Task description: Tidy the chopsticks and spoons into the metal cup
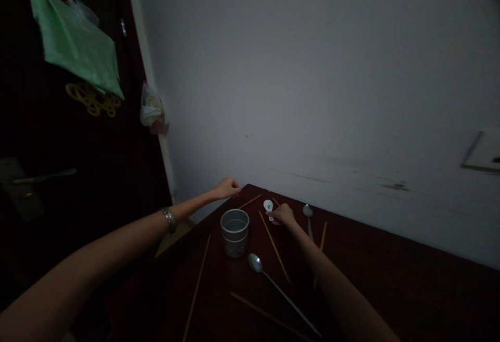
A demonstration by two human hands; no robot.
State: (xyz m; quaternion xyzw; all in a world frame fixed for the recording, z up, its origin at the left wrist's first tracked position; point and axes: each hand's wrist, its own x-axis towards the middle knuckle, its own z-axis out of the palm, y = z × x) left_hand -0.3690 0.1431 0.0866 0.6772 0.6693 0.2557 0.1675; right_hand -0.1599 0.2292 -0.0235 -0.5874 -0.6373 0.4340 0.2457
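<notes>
A small white spoon [267,205] with a blue mark on its bowl is near the table's far corner. My right hand [285,214] is closed at its handle, the fingertips pinching there. My left hand [227,188] hovers by the table's left edge, fingers loosely bent and apart, with nothing visible in them. Below it stands a grey metal cup [235,233], upright. One chopstick [250,202] lies behind the cup, near my left hand. Another chopstick [275,248] lies between the cup and my right forearm.
A long-handled metal spoon [255,263] lies in front of the cup, and a second metal spoon [308,210] near the wall [312,97]. More chopsticks [198,284] are spread over the dark table [390,258]. A dark door [97,159] with a green cloth [76,45] is at left.
</notes>
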